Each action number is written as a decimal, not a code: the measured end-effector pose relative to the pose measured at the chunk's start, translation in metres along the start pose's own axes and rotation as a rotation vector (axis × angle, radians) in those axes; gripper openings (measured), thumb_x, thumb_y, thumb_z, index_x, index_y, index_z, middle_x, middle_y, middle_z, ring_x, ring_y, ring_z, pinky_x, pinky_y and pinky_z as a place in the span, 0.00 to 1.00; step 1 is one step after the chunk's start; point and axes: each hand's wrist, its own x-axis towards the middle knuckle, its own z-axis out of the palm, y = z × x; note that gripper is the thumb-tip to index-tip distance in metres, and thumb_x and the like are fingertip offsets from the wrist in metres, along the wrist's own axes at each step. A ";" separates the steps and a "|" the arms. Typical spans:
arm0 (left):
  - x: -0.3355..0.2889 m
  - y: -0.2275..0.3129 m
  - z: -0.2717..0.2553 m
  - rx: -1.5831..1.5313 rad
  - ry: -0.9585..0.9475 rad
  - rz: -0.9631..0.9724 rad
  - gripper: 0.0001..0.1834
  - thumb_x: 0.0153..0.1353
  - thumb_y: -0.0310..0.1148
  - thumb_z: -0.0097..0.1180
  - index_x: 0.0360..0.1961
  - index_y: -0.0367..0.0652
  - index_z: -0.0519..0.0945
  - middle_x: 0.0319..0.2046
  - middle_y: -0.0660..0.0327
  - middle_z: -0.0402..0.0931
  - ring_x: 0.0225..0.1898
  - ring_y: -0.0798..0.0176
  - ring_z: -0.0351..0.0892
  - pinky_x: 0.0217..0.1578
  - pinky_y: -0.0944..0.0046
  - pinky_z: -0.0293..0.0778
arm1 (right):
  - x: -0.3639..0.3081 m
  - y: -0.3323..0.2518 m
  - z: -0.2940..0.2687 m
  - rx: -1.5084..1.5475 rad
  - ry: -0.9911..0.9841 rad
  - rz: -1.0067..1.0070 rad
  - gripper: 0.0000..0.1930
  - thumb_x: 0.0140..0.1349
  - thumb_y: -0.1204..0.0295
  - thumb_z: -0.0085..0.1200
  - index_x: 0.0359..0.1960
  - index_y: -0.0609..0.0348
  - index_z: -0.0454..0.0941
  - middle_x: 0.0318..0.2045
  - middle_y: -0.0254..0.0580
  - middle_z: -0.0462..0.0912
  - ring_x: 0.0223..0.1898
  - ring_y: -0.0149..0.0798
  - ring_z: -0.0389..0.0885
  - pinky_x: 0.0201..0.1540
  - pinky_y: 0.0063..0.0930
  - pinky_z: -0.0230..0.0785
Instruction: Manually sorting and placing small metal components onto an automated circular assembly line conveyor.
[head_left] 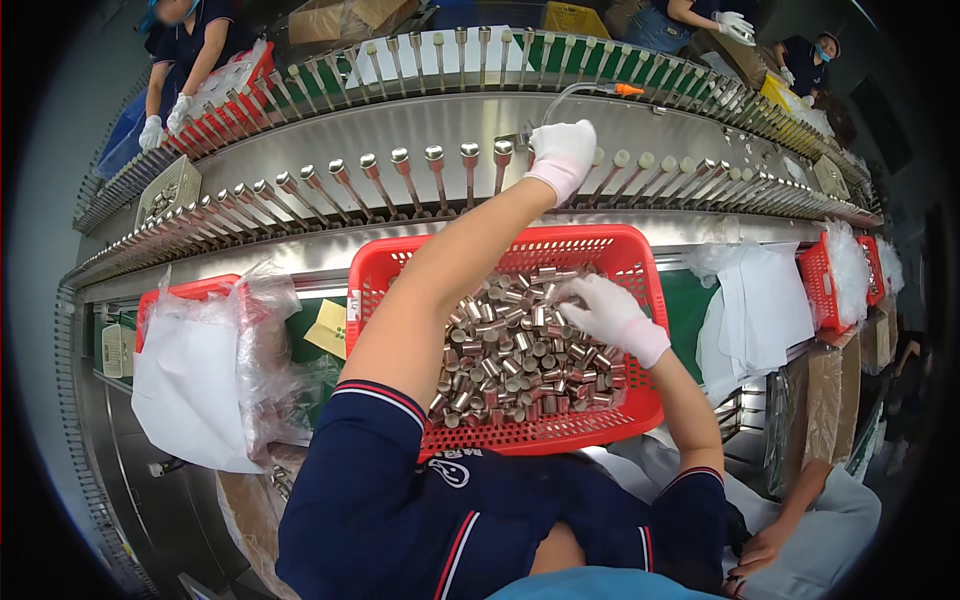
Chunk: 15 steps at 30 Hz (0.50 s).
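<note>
A red perforated basket [505,440] in front of me holds many small silver metal caps [500,345], loosely heaped. My right hand [610,315], in a white glove, reaches into its right side with fingers bent together at the heap; what they pinch is hidden. Stretched forward over the basket, my gloved left hand [563,155] is closed at the top of a spindle in the near row. Its fingers cover whatever they grip. Left of that hand, the spindles carry shiny metal caps [469,150]; to its right, several spindles show pale bare tips [621,159].
A far spindle row [440,55] curves behind the steel bed [400,120]. An orange-tipped clear tube [628,90] lies near my left hand. White sheets and plastic cover a basket at left [195,380]; white sheets [755,310] hang at right. Gloved co-workers [190,60] stand opposite.
</note>
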 end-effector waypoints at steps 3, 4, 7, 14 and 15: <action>-0.022 0.049 -0.093 -0.097 0.164 0.300 0.10 0.58 0.37 0.51 0.28 0.42 0.76 0.22 0.51 0.80 0.25 0.48 0.83 0.28 0.48 0.75 | 0.007 0.039 0.046 -0.137 -0.040 -0.039 0.17 0.61 0.57 0.51 0.48 0.50 0.79 0.41 0.47 0.80 0.46 0.52 0.80 0.49 0.47 0.71; -0.039 0.050 -0.115 -0.096 0.155 0.283 0.10 0.58 0.37 0.51 0.28 0.42 0.76 0.22 0.51 0.80 0.25 0.48 0.83 0.28 0.48 0.75 | 0.018 0.032 0.041 -0.041 -0.107 0.011 0.17 0.62 0.58 0.51 0.48 0.50 0.79 0.41 0.46 0.81 0.46 0.51 0.80 0.49 0.47 0.71; -0.093 0.018 -0.139 -0.083 -0.075 0.314 0.16 0.60 0.46 0.50 0.32 0.43 0.76 0.22 0.52 0.80 0.28 0.46 0.82 0.31 0.49 0.76 | 0.070 -0.011 0.003 0.088 -0.088 0.050 0.16 0.62 0.61 0.50 0.48 0.50 0.79 0.40 0.44 0.82 0.46 0.49 0.79 0.49 0.44 0.71; -0.250 -0.082 -0.051 -0.065 -0.726 -0.186 0.24 0.65 0.52 0.46 0.47 0.43 0.76 0.36 0.50 0.82 0.40 0.46 0.83 0.42 0.48 0.76 | 0.226 -0.098 -0.044 -0.564 0.542 -0.439 0.14 0.61 0.57 0.51 0.41 0.51 0.79 0.30 0.46 0.82 0.38 0.48 0.80 0.43 0.44 0.68; -0.255 -0.092 -0.053 -0.063 -0.709 -0.229 0.24 0.65 0.52 0.45 0.48 0.44 0.76 0.38 0.51 0.82 0.41 0.47 0.82 0.43 0.49 0.76 | 0.245 -0.088 -0.043 -0.631 0.365 -0.370 0.14 0.61 0.56 0.51 0.37 0.52 0.78 0.25 0.44 0.82 0.34 0.49 0.80 0.42 0.44 0.67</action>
